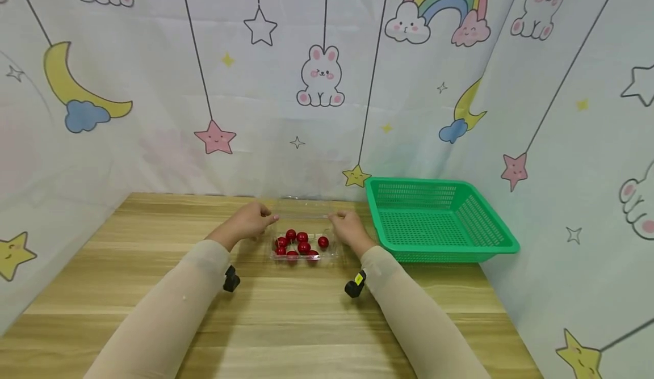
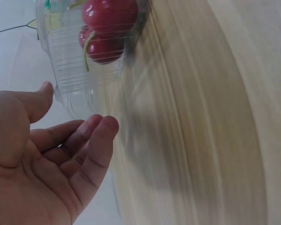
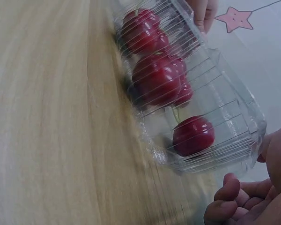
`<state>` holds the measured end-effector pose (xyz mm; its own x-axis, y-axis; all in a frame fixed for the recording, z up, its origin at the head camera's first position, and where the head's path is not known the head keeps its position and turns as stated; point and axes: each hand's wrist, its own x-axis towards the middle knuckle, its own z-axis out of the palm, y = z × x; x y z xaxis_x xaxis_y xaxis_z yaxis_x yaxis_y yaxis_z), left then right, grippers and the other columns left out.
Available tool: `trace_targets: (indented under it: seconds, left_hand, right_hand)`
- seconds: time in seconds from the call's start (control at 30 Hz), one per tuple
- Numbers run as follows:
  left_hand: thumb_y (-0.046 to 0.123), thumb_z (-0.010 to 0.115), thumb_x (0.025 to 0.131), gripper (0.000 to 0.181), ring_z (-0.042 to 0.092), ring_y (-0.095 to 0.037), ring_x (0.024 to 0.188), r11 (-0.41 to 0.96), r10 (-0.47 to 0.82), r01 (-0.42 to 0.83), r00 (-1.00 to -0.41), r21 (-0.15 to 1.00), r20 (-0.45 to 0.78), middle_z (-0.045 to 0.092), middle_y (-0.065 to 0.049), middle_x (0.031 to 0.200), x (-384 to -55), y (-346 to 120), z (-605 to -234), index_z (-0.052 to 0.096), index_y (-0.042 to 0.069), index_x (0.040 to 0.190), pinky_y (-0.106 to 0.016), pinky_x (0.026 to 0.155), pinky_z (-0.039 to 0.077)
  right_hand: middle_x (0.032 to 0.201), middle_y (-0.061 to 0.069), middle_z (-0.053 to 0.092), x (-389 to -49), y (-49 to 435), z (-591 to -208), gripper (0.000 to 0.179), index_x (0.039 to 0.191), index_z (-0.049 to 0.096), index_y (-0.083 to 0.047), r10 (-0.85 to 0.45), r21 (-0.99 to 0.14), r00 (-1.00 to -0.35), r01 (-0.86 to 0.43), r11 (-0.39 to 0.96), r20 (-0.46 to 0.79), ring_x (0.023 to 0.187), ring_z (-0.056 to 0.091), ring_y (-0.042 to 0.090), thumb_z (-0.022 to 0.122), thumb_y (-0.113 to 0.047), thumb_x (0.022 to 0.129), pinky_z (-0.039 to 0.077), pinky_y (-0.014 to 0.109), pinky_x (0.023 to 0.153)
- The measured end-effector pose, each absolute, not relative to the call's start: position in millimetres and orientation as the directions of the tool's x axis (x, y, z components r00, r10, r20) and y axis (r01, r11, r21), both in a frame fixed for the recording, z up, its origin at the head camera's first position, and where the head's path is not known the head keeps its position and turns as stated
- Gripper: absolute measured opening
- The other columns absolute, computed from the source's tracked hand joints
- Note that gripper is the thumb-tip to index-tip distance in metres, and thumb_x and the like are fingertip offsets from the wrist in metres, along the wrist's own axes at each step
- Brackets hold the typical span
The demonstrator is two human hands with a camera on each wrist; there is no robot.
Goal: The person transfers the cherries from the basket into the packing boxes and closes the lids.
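Note:
A clear plastic clamshell box (image 1: 329, 252) lies on the table with its lid (image 1: 304, 207) tipped back. Several red cherries (image 1: 304, 248) with pale green stems are spread in its base. At the lid's left corner, my left hand (image 1: 250, 220) has the clear plastic between thumb and fingertips. Opposite it, my right hand (image 1: 348, 227) holds the right corner the same way, with fingers (image 3: 227, 190) curled below and thumb against the edge. Through the ribbed side wall, cherries (image 2: 110, 16) show in the left wrist view.
A green plastic basket (image 1: 439, 248) with a perforated bottom stands to the right, close to my right hand. The wooden table (image 1: 276, 322) meets a patterned cloth (image 1: 286, 158) at the back. Dark wrist cameras (image 1: 231, 279) hang under both sleeves.

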<state>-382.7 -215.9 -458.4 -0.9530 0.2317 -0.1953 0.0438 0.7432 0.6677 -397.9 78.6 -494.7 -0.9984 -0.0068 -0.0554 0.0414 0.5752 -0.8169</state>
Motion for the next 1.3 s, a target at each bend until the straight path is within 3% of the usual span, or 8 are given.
trace_targets:
  seconds: [0.13, 0.3, 0.5, 0.6, 0.8, 0.93, 1.07, 1.3]
  left_hand:
    - [0.036, 0.055, 0.122, 0.054, 0.075, -0.029, 0.100, 0.724, 0.242, 0.032, -0.947, 0.689, -0.210, 0.076, -0.025, 0.127, -385, -214, -461, 0.068, -0.009, 0.149, -0.042, 0.081, 0.071]
    - [0.034, 0.055, 0.122, 0.053, 0.076, -0.031, 0.106, 0.699, 0.245, 0.021, -0.946, 0.714, -0.212, 0.075, -0.027, 0.138, -387, -212, -463, 0.066, -0.008, 0.152, -0.042, 0.079, 0.071]
    - [0.032, 0.056, 0.122, 0.052, 0.079, -0.035, 0.116, 0.676, 0.236, -0.003, -0.946, 0.737, -0.220, 0.071, -0.029, 0.148, -386, -212, -464, 0.063, -0.007, 0.155, -0.044, 0.083, 0.072]
    - [0.031, 0.058, 0.121, 0.051, 0.079, -0.035, 0.116, 0.657, 0.222, -0.025, -0.948, 0.754, -0.226, 0.069, -0.029, 0.150, -385, -213, -463, 0.061, -0.006, 0.157, -0.044, 0.083, 0.071]
    - [0.029, 0.058, 0.121, 0.054, 0.077, -0.031, 0.103, 0.578, 0.199, -0.081, -0.951, 0.812, -0.237, 0.067, -0.030, 0.147, -383, -212, -460, 0.045, -0.003, 0.162, -0.042, 0.074, 0.070]
    - [0.047, 0.035, 0.125, 0.065, 0.078, -0.032, 0.095, 0.479, 0.195, -0.132, -0.948, 0.868, -0.252, 0.064, -0.031, 0.143, -383, -212, -458, 0.038, -0.001, 0.169, -0.042, 0.073, 0.071]
    - [0.071, 0.012, 0.117, 0.095, 0.082, -0.038, 0.097, 0.413, 0.213, -0.160, -0.940, 0.896, -0.266, 0.060, -0.035, 0.146, -383, -212, -454, 0.035, -0.005, 0.171, -0.048, 0.078, 0.073]
    - [0.087, 0.003, 0.107, 0.116, 0.085, -0.041, 0.099, 0.432, 0.269, -0.176, -0.911, 0.885, -0.312, 0.067, -0.035, 0.145, -381, -218, -443, 0.037, -0.002, 0.172, -0.051, 0.085, 0.072]
  right_hand:
    - [0.156, 0.023, 0.070, -396, 80, -492, 0.048, 0.146, 0.074, 0.003, -0.021, -0.835, -0.998, 0.036, 0.549, -0.056, 0.154, 0.059, 0.041, 0.061, -0.033, 0.117, 0.050, 0.056, 0.129]
    - [0.154, 0.019, 0.071, -394, 82, -491, 0.044, 0.145, 0.076, 0.000, -0.013, -0.854, -0.997, 0.056, 0.517, -0.073, 0.139, 0.066, 0.033, 0.063, -0.032, 0.116, 0.056, 0.051, 0.120]
    - [0.117, 0.013, 0.076, -394, 83, -490, 0.042, 0.145, 0.074, -0.002, -0.003, -0.888, -0.993, 0.102, 0.448, -0.116, 0.082, 0.061, 0.016, 0.063, -0.029, 0.115, 0.053, 0.030, 0.072]
    - [0.097, 0.006, 0.067, -394, 83, -490, 0.044, 0.151, 0.069, -0.002, -0.014, -0.914, -0.991, 0.115, 0.389, -0.131, 0.068, 0.055, 0.012, 0.064, -0.027, 0.115, 0.048, 0.026, 0.060]
    - [0.091, 0.002, 0.057, -394, 83, -491, 0.045, 0.157, 0.062, -0.003, -0.037, -0.957, -0.994, 0.092, 0.275, -0.106, 0.063, 0.055, 0.011, 0.065, -0.014, 0.114, 0.048, 0.023, 0.056]
    - [0.091, 0.003, 0.056, -395, 82, -493, 0.041, 0.154, 0.062, -0.003, -0.028, -0.970, -0.998, 0.054, 0.239, -0.063, 0.062, 0.056, 0.013, 0.065, -0.008, 0.113, 0.048, 0.022, 0.054]
    - [0.093, 0.004, 0.057, -395, 81, -495, 0.035, 0.149, 0.063, -0.003, -0.014, -0.971, -0.999, 0.024, 0.237, -0.028, 0.064, 0.058, 0.015, 0.066, -0.007, 0.114, 0.049, 0.023, 0.055]
    - [0.102, 0.010, 0.064, -395, 81, -496, 0.031, 0.145, 0.065, -0.003, 0.009, -0.965, -1.000, 0.006, 0.260, -0.004, 0.070, 0.062, 0.021, 0.065, -0.005, 0.114, 0.051, 0.023, 0.057]
